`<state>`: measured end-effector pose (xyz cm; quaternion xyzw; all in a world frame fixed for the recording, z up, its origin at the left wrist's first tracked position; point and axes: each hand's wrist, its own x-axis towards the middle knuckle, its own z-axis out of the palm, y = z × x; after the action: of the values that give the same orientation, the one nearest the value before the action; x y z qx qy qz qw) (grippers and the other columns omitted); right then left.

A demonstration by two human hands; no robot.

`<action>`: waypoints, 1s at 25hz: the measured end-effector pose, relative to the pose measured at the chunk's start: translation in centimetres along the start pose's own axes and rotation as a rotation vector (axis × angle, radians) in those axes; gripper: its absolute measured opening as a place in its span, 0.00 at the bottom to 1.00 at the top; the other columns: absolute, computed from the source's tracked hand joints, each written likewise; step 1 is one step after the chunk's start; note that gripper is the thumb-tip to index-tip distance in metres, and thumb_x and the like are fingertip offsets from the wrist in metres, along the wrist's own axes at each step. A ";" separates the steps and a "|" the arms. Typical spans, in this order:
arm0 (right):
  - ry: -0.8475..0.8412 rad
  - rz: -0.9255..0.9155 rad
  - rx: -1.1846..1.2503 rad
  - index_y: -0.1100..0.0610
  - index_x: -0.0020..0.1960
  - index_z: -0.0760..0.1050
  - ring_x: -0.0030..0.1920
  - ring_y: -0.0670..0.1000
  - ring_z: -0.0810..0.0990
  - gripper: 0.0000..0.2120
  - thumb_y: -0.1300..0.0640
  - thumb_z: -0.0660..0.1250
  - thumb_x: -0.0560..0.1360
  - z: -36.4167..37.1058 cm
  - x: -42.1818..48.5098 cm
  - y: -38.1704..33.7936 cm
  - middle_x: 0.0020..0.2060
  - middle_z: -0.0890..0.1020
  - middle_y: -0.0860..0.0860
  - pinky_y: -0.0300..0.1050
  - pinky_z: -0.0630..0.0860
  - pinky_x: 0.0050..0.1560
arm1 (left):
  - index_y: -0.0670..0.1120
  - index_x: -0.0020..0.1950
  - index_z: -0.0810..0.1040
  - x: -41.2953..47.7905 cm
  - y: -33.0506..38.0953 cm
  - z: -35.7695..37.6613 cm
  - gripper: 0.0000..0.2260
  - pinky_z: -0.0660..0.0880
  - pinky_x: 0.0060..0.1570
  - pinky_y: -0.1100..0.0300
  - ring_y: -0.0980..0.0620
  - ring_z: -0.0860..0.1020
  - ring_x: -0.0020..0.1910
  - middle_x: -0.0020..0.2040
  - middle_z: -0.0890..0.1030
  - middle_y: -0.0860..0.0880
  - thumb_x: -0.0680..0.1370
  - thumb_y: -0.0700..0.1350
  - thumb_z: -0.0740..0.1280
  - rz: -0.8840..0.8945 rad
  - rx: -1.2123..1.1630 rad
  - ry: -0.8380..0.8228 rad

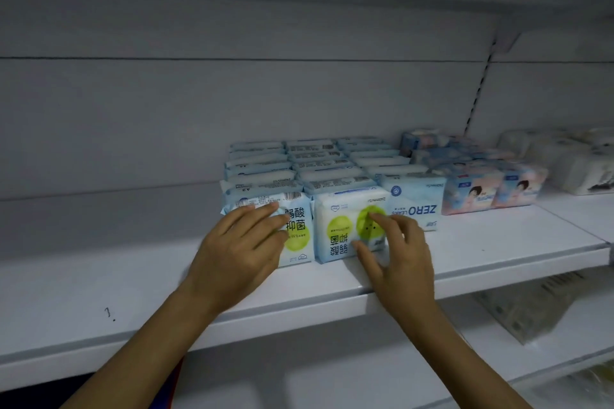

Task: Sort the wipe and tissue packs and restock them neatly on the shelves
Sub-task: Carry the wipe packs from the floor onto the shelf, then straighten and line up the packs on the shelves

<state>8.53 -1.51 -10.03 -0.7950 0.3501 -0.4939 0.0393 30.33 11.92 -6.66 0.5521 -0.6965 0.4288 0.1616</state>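
Three rows of pale blue wipe packs stand on the white shelf. The front left pack has green circles and upright print. My left hand lies flat against its face, fingers spread. The front middle pack stands upside down. My right hand touches its face with forefinger and thumb apart, not gripping. A "ZERO" pack fronts the right row, also upside down. Several more packs line up behind them.
Pink and blue tissue packs with a baby picture stand to the right of the wipes. White packs sit further right on the adjoining shelf. A lower shelf holds a clear wrapped bundle. The shelf's left part is bare.
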 end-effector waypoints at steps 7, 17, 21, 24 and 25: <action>-0.184 -0.080 -0.158 0.53 0.68 0.71 0.64 0.56 0.74 0.27 0.42 0.64 0.72 -9.7 -1.9 3.7 0.65 0.75 0.54 0.53 0.74 0.57 | 0.45 0.65 0.74 4.8 8.9 -3.2 0.19 0.68 0.64 0.48 0.45 0.71 0.68 0.67 0.75 0.45 0.75 0.48 0.66 -0.093 -0.105 0.009; -0.149 0.095 -0.456 0.54 0.71 0.67 0.70 0.57 0.68 0.31 0.43 0.69 0.73 -32.1 -8.8 17.5 0.70 0.70 0.55 0.55 0.69 0.64 | 0.48 0.68 0.70 16.5 32.2 -3.2 0.26 0.65 0.64 0.53 0.48 0.68 0.68 0.69 0.74 0.47 0.72 0.57 0.60 -0.037 -0.379 -0.126; -0.143 0.181 -0.521 0.53 0.72 0.66 0.71 0.56 0.67 0.31 0.41 0.68 0.73 -38.3 -10.3 22.7 0.71 0.69 0.54 0.56 0.68 0.65 | 0.49 0.69 0.70 20.9 39.6 -2.7 0.26 0.69 0.64 0.52 0.50 0.69 0.68 0.68 0.74 0.48 0.73 0.57 0.60 0.007 -0.513 -0.128; -0.145 0.220 -0.539 0.52 0.73 0.65 0.72 0.55 0.65 0.31 0.41 0.67 0.74 -40.0 -10.2 26.1 0.72 0.67 0.53 0.55 0.66 0.67 | 0.49 0.70 0.68 23.5 42.8 -1.0 0.27 0.70 0.65 0.49 0.49 0.71 0.69 0.70 0.72 0.49 0.73 0.58 0.61 0.017 -0.556 -0.137; -0.150 0.214 -0.543 0.52 0.72 0.65 0.72 0.55 0.66 0.31 0.41 0.67 0.74 -40.0 -10.0 27.3 0.72 0.68 0.53 0.55 0.66 0.67 | 0.49 0.70 0.68 24.5 43.6 -0.1 0.27 0.70 0.65 0.49 0.48 0.71 0.68 0.69 0.73 0.49 0.73 0.58 0.61 0.019 -0.554 -0.139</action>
<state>-40.82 -4.72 -8.38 -0.7694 0.5472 -0.3149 -0.0972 -17.55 -2.47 -7.69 0.5086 -0.8017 0.1846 0.2541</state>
